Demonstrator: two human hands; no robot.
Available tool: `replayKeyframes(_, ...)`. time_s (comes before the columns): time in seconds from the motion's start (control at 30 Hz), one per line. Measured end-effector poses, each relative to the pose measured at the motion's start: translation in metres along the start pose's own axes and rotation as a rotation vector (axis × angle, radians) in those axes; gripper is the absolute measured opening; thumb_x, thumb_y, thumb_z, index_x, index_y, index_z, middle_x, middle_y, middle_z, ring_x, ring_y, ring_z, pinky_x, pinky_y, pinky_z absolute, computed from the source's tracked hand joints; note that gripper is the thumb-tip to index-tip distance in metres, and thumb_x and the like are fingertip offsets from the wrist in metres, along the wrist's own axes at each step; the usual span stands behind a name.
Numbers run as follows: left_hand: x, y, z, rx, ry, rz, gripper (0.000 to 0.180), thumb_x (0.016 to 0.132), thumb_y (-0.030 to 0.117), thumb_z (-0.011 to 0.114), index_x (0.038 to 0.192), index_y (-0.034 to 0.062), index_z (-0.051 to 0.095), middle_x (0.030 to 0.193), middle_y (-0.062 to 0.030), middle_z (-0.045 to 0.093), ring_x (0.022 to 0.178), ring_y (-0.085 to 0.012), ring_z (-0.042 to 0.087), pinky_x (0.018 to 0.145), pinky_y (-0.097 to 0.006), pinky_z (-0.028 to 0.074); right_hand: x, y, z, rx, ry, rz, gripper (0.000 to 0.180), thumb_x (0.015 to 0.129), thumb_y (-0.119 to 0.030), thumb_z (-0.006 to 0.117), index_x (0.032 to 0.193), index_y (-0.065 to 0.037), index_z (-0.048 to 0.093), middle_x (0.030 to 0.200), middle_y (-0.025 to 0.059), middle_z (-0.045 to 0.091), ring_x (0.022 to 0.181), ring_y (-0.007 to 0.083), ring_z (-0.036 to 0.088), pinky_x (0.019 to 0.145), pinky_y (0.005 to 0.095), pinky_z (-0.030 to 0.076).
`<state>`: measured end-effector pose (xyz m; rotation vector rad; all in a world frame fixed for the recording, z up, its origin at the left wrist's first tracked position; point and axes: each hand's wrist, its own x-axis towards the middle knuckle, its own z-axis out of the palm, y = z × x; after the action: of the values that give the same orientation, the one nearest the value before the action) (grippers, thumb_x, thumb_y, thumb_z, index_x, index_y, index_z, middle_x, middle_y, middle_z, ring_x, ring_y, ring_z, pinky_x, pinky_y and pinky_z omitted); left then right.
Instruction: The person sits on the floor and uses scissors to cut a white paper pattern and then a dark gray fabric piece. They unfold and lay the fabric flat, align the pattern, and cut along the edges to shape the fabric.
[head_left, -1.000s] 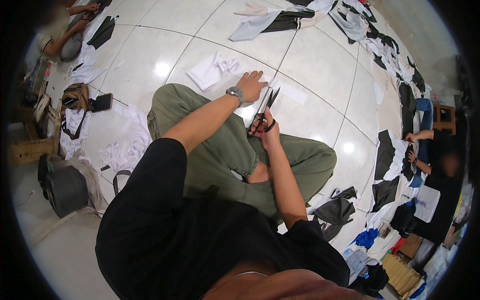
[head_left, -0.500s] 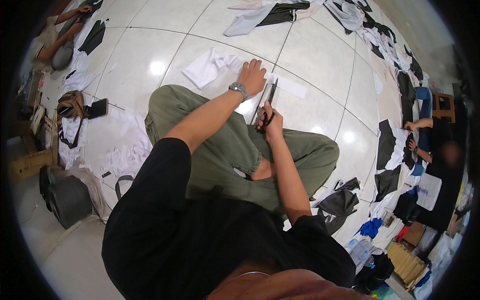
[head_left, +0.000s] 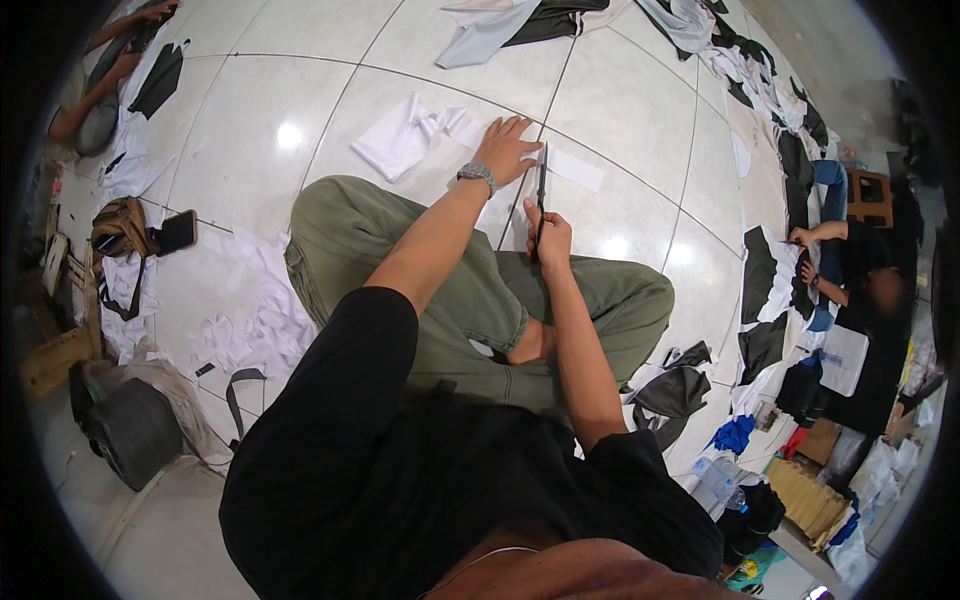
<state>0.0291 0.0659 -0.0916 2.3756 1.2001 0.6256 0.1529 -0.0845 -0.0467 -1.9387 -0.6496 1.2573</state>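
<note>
My left hand [head_left: 505, 150], a watch on its wrist, lies with fingers stretched out on a strip of white fabric on the tiled floor. A bunched and folded piece of the white fabric [head_left: 393, 142] spreads to the left of this hand. To the right, a flat white strip end [head_left: 575, 172] extends past the blades. My right hand [head_left: 553, 238] is closed around the handles of black scissors [head_left: 542, 185]. Their blades point away from me, with the tips at the strip beside my left fingertips. Whether the blades touch the cloth is unclear.
White cloth scraps [head_left: 262, 310] lie left of my crossed legs, near a brown bag [head_left: 122, 228] and a phone [head_left: 177, 231]. Dark scraps [head_left: 672, 392] are by my right knee. Cut fabric pieces line the right, where another person [head_left: 870, 260] works. Another person's arms show far left.
The scissors have turned more upright, and their blades look narrower from here. My left hand stays on the fabric, its thumb now nearer the blades. The whole view has shifted slightly.
</note>
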Motion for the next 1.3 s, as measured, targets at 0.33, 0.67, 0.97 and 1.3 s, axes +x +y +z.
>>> replayKeyframes(0.33, 0.000, 0.002, -0.005, -0.016, -0.010, -0.041, 0.046, 0.089, 0.032, 0.071, 0.132, 0.0156, 0.065, 0.153, -0.0105, 0.045, 0.147, -0.0289, 0.032, 0.123, -0.050, 0.020, 0.003, 0.008, 0.002, 0.027, 0.030, -0.055, 0.051, 0.082, -0.045, 0.084, 0.086, -0.002, 0.058, 0.058, -0.0001, 0.052, 0.042, 0.0104, 0.049, 0.038, 0.0270, 0.038)
replayKeyframes(0.67, 0.002, -0.001, -0.001, -0.006, -0.004, -0.030, 0.037, 0.087, 0.033, 0.073, 0.122, 0.0217, 0.073, 0.151, -0.0109, 0.048, 0.145, -0.0303, 0.036, 0.122, -0.050, 0.022, -0.003, 0.012, -0.001, 0.035, 0.010, -0.063, 0.050, 0.083, -0.042, 0.084, 0.088, 0.002, 0.060, 0.057, 0.0001, 0.051, 0.042, 0.0107, 0.049, 0.037, 0.0269, 0.036)
replayKeyframes(0.97, 0.002, -0.003, 0.000, -0.033, -0.027, -0.047, 0.035, 0.086, 0.034, 0.074, 0.119, 0.0218, 0.075, 0.153, -0.0106, 0.046, 0.146, -0.0299, 0.035, 0.122, -0.050, 0.022, 0.008, 0.005, 0.005, 0.033, 0.031, -0.059, 0.043, 0.084, -0.040, 0.083, 0.081, -0.006, 0.058, 0.058, 0.0004, 0.052, 0.042, 0.0106, 0.049, 0.038, 0.0280, 0.038)
replayKeyframes(1.3, 0.004, -0.005, 0.003, -0.055, -0.010, -0.036, 0.034, 0.085, 0.032, 0.075, 0.117, 0.0214, 0.076, 0.152, -0.0104, 0.047, 0.146, -0.0304, 0.034, 0.121, -0.050, 0.023, 0.006, 0.003, 0.004, 0.080, 0.011, -0.030, 0.043, 0.085, -0.040, 0.083, 0.081, -0.005, 0.057, 0.058, 0.0000, 0.052, 0.042, 0.0107, 0.048, 0.038, 0.0278, 0.036)
